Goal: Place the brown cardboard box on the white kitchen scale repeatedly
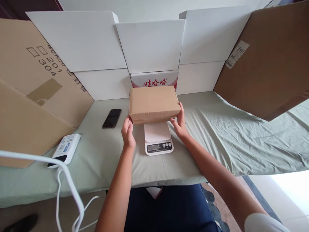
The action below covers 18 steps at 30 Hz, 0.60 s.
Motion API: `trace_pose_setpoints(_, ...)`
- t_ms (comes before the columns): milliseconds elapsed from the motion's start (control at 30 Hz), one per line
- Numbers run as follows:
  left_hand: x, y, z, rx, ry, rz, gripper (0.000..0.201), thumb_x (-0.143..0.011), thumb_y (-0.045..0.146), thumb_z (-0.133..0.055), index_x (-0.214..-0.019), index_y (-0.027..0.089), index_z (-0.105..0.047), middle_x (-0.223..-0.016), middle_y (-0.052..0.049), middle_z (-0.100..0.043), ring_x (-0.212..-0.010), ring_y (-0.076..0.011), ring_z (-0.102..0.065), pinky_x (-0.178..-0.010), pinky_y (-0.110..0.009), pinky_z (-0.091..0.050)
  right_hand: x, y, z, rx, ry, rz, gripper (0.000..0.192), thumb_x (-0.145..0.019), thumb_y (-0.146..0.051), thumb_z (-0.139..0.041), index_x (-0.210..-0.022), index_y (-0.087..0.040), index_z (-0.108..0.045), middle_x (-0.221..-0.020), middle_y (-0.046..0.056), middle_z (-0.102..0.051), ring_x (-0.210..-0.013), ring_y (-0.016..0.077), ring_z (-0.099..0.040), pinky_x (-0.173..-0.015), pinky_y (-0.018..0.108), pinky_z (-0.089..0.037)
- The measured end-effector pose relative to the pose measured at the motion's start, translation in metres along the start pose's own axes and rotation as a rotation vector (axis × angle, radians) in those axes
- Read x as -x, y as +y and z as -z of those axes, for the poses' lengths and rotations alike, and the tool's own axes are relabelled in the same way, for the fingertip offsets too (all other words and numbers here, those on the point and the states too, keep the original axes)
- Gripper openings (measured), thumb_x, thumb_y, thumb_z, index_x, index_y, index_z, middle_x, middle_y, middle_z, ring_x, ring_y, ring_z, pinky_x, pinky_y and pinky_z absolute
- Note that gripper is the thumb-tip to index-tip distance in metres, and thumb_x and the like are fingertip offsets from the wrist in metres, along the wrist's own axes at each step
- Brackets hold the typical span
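A big table with a green cloth [229, 135] fills most of the view. Tall white cardboard sheets [149, 45] stand along the back, and brown cardboard sheets lean at the left [26, 96] and the right [270, 61]. A white box with red letters [154, 80] sits at the back in the middle.

A closed brown cardboard box [153, 103] is in the middle of the table, right over a small white kitchen scale [158, 138]. The box covers the back part of the scale. I cannot tell if the box is resting on the scale or is just above it. I think the job of putting the box on the scale is almost done, or just done. The little screen on the scale is too small to read, so the weight does not show.

Both arms reach straight forward from the body. The left hand [127, 133] holds the left bottom corner of the box, with the fingers curled up against it. The right hand [180, 124] holds the right side of the box, with the fingers spread along its edge. Both hands grip the box between them.

A black phone [111, 118] lies flat to the left of the box, apart from it. A white power bank [65, 149] with a white cable [70, 187] sits near the front left edge.
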<state>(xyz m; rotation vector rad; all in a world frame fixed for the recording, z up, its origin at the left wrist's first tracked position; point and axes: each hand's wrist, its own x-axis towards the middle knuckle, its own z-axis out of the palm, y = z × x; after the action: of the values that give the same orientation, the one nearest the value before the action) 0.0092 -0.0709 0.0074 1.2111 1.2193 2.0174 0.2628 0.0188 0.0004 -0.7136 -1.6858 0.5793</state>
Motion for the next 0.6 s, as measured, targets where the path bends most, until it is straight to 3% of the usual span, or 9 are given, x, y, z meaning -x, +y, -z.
trace_pose_setpoints(133,0.045,0.011,0.011,-0.001,-0.013,0.092,0.075,-0.09,0.068,-0.064,-0.146,0.019,-0.065,-0.152,-0.02,-0.062,-0.147,-0.0367,-0.055,-0.123,-0.05,-0.042,0.036,-0.019,0.016,-0.047,0.0,-0.075,0.09,-0.098,-0.071,-0.054,-0.17,-0.037,-0.012,-0.174,0.01,-0.027,-0.157,0.0362,-0.037,-0.124,0.06,-0.043)
trace_pose_setpoints(233,0.064,0.014,0.016,0.002,-0.006,0.152,0.075,-0.089,0.068,-0.065,-0.145,0.018,-0.066,-0.151,-0.021,-0.063,-0.146,-0.0371,-0.055,-0.124,-0.051,-0.042,0.054,-0.03,0.025,-0.072,-0.009,-0.139,0.089,-0.098,-0.069,-0.056,-0.169,-0.038,-0.015,-0.174,0.009,-0.028,-0.159,0.0366,-0.034,-0.126,0.06,-0.041)
trace_pose_setpoints(600,0.068,0.016,0.019,-0.007,0.056,0.207,0.075,-0.086,0.069,-0.067,-0.142,0.019,-0.069,-0.152,-0.02,-0.063,-0.147,-0.0366,-0.055,-0.122,-0.049,-0.044,0.058,-0.041,0.026,-0.049,-0.047,-0.191,0.081,-0.099,-0.066,-0.055,-0.167,-0.038,-0.023,-0.17,0.009,-0.033,-0.154,0.0349,-0.039,-0.119,0.055,-0.048)
